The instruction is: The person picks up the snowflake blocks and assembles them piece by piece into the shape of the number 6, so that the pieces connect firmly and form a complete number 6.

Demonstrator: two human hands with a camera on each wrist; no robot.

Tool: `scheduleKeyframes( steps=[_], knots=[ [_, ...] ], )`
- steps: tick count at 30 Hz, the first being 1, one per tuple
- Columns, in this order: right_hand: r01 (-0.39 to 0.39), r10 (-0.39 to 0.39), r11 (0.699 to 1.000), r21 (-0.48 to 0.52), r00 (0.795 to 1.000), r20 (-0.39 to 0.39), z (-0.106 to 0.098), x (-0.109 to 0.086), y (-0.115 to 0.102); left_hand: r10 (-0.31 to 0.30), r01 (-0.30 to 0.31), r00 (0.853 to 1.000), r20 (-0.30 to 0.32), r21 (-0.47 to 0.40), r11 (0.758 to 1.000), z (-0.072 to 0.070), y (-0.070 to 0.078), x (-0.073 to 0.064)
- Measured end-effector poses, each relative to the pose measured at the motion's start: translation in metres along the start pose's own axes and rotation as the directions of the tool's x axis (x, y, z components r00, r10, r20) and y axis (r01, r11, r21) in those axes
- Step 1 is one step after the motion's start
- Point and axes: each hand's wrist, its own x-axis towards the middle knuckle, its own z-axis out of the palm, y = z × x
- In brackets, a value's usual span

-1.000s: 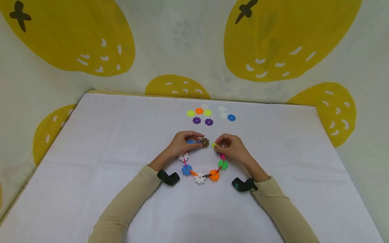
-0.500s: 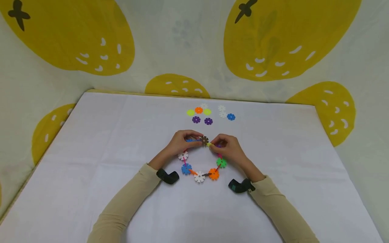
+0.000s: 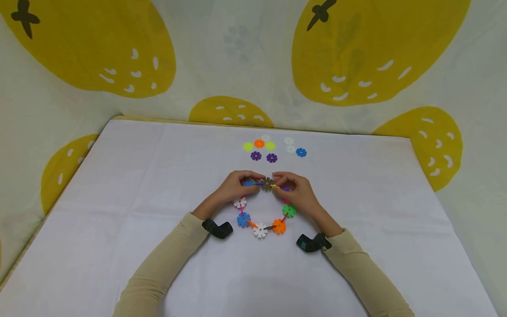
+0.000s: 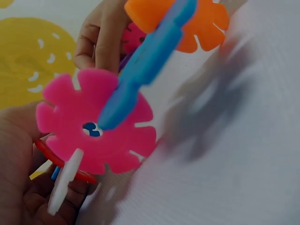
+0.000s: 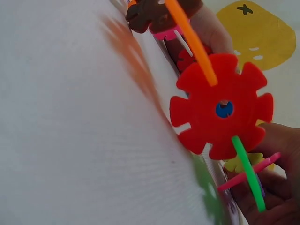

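In the head view a ring of slotted plastic snowflake discs lies between the hands, with a white disc (image 3: pixel 260 230), an orange disc (image 3: pixel 279 226) and a green disc (image 3: pixel 288 211) among them. My left hand (image 3: pixel 234 188) pinches a blue disc (image 3: pixel 248 183) at the ring's far left, next to a brown disc (image 3: pixel 267 184). From the other side my right hand (image 3: pixel 299 192) pinches a yellow disc (image 3: pixel 273 186), seen edge-on against the brown one. Whether their slots interlock cannot be told. A pink disc (image 4: pixel 65 117) fills the left wrist view, a red disc (image 5: pixel 220 126) the right.
Loose discs lie beyond the hands, among them a purple disc (image 3: pixel 255 156), a second orange disc (image 3: pixel 259 144) and a blue one (image 3: pixel 301 152). A white cloth (image 3: pixel 376 185) covers the table. A fruit-print curtain (image 3: pixel 237 57) hangs behind its far edge.
My right hand has moved left with the yellow disc, closing the gap to the brown disc. My left hand has stayed nearly still.
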Motion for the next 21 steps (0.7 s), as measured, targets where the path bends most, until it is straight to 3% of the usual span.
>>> scheduleKeyframes(
  steps=[6, 12, 21],
  knots=[
    [-0.035, 0.034, 0.999, 0.025, 0.998, 0.046, -0.004, -0.004, -0.031, 0.011, -0.011, 1.000, -0.010, 0.022, 1.000, 0.001, 0.000, -0.001],
    [-0.001, -0.001, 0.999, 0.044, 1.000, 0.031, -0.003, -0.004, -0.028, -0.042, 0.042, 0.999, -0.021, -0.007, 0.999, 0.002, 0.002, -0.001],
    [0.077, -0.075, 0.996, 0.038, 0.996, -0.057, 0.000, -0.006, -0.029, -0.052, 0.051, 0.998, -0.044, -0.021, 0.998, 0.005, 0.003, 0.000]
  ],
)
